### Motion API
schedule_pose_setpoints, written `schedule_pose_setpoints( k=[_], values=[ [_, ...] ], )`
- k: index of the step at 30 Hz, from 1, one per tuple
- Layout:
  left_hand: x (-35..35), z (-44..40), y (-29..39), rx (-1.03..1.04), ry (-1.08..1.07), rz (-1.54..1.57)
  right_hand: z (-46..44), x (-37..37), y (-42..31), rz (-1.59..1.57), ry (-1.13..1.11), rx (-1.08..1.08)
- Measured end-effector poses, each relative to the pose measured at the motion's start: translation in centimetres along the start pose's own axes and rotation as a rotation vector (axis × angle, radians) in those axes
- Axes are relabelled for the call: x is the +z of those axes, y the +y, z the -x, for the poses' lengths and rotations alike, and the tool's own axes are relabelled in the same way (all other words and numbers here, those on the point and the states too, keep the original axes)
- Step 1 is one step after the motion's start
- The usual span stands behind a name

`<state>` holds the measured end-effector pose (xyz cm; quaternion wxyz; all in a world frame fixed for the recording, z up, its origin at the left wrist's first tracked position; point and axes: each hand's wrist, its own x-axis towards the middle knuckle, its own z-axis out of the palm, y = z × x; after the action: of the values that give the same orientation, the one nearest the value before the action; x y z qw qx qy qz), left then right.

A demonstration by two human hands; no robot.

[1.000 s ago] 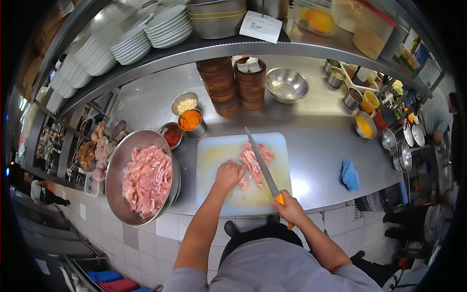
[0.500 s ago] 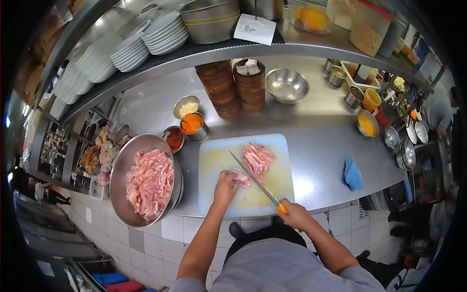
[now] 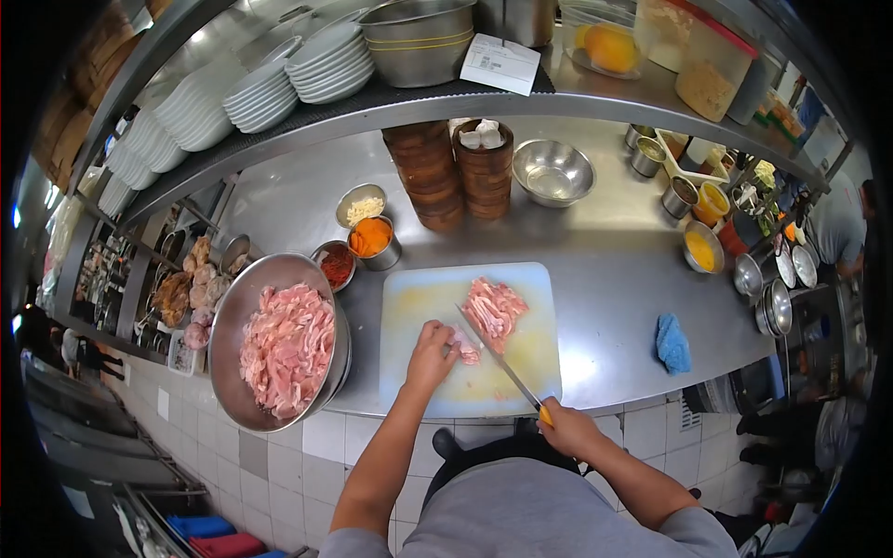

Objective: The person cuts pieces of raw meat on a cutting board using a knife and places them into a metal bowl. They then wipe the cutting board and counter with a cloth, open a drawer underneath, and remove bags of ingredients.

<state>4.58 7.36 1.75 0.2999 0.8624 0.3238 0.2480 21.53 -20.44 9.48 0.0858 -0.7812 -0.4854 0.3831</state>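
Note:
On a white cutting board, my right hand grips the yellow handle of a long kitchen knife. The blade slants up and left across the board, between a pile of sliced raw meat and a smaller piece of raw meat. My left hand has its fingers curled and holds the left side of the small piece. A large metal bowl heaped with raw meat strips stands left of the board.
Behind the bowl stand small containers of red seasoning, orange slices and chopped garlic-like bits. Stacked wooden steamers and a steel bowl stand farther back. A blue cloth lies right; a shelf crosses above.
The knife has shifted slightly right and down with my right hand, its blade now steeper. My left hand stays at the small piece of meat. The whole view has shifted slightly.

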Motion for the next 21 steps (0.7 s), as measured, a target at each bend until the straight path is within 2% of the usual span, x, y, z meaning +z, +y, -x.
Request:
schedule_pose_setpoints(
  k=[1, 5, 7, 10, 14, 21],
  values=[
    [0.2, -0.2, 0.2, -0.059, -0.024, 0.033, -0.3, 0.0, -0.3, -0.021, 0.041, -0.014],
    [0.4, -0.1, -0.5, 0.009, -0.03, -0.022, -1.3, -0.1, -1.5, -0.015, 0.04, -0.057],
    [0.2, 0.0, -0.3, -0.006, -0.025, -0.12, -1.4, -0.4, -1.9, 0.033, 0.0, -0.058],
    [0.5, 0.2, 0.0, -0.092, -0.043, -0.133, -0.3, -1.3, -2.0, 0.07, -0.042, -0.044],
    [0.5, 0.3, 0.2, -0.104, -0.046, -0.149, 1.0, -2.6, -2.1, 0.1, -0.082, -0.043],
    [1.2, 0.1, -0.6, -0.032, -0.013, -0.116, -1.9, -2.2, -3.0, 0.125, -0.124, -0.046]
  ],
)
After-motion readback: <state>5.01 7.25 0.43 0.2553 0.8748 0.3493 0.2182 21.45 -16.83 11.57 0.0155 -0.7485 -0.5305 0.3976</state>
